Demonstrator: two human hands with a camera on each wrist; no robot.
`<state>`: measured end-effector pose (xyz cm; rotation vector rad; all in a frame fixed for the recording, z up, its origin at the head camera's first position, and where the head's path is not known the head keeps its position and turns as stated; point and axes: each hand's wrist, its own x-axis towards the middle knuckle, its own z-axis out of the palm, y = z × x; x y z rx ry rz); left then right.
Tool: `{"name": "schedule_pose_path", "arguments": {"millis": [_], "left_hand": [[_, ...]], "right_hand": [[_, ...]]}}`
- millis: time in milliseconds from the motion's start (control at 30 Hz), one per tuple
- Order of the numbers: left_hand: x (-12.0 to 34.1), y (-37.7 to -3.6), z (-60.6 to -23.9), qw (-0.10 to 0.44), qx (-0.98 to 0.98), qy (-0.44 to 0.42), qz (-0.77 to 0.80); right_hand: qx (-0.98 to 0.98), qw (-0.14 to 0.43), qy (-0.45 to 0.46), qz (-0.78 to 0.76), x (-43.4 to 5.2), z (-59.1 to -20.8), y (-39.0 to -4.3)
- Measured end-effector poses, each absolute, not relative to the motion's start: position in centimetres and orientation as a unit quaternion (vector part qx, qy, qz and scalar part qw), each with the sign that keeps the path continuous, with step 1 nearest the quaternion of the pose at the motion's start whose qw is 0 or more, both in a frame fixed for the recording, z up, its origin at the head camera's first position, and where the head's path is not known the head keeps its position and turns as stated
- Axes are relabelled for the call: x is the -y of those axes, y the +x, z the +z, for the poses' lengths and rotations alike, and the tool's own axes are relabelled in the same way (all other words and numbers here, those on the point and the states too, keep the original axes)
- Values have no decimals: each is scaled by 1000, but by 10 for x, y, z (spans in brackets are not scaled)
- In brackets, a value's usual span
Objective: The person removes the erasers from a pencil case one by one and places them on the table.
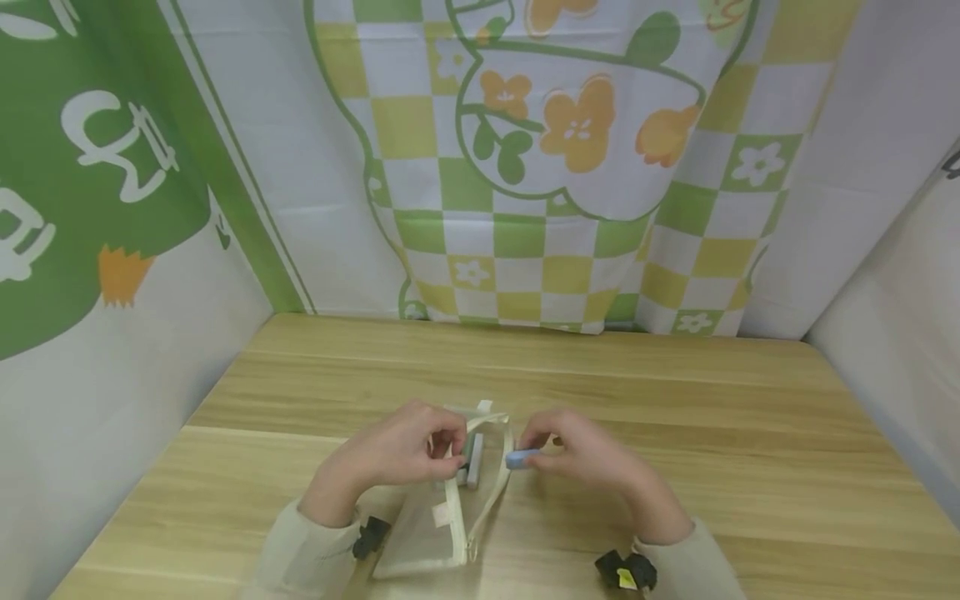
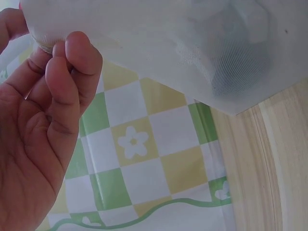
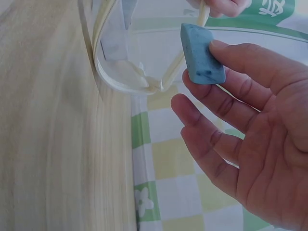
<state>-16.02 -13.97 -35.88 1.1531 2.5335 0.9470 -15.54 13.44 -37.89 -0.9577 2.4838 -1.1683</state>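
A see-through mesh zip pouch with a cream zipper edge lies on the table between the hands, its mouth spread wide. My left hand pinches one side of that mouth; in the left wrist view the curled fingers grip the edge, and the mesh stretches away from them. Between thumb and fingers, my right hand holds a small blue eraser right at the opposite side of the opening. Inside the pouch, a pale stick-shaped item stands out beside something dark green.
The wooden table reaches back to a curtain with green and yellow checks and flowers. Printed fabric also hangs on the left. Black wrist cameras are strapped at both sleeves.
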Motion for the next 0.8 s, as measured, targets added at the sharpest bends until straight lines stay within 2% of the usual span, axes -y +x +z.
{"name": "schedule_pose_path", "arguments": {"millis": [800], "left_hand": [[141, -161, -359, 109, -858, 388, 317]], "right_hand": [[-873, 73, -293, -382, -163, -370, -155]]}}
